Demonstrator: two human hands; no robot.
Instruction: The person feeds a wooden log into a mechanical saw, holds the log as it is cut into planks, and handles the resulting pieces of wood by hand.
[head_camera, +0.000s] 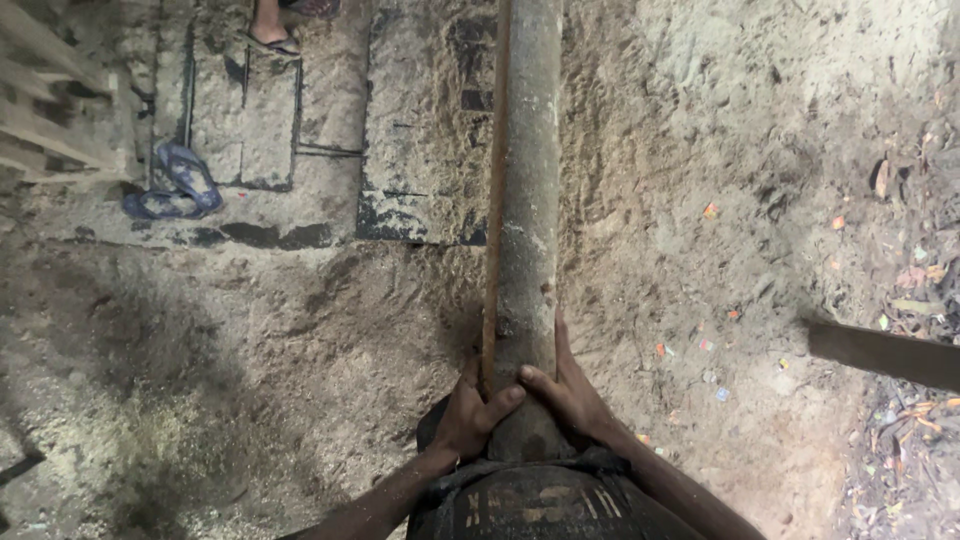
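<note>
A long round log (528, 200), grey and rough, runs from my body straight ahead out of the top of the view, above the sandy ground. A thin rusty strip runs along its left side. My left hand (470, 415) grips the near end from the left, fingers curled over it. My right hand (565, 385) clasps the same end from the right, thumb lying across the top and meeting the left fingers. The log's near end rests against my dark garment (535, 500).
Sawdust-covered ground (250, 380) lies all around. Dark flat slabs (420, 130) lie ahead left. Blue sandals (175, 185) sit by a wooden pallet (55, 110). Another person's sandalled foot (272, 30) stands at the top. A dark plank (885, 352) juts in from the right, with litter beside it.
</note>
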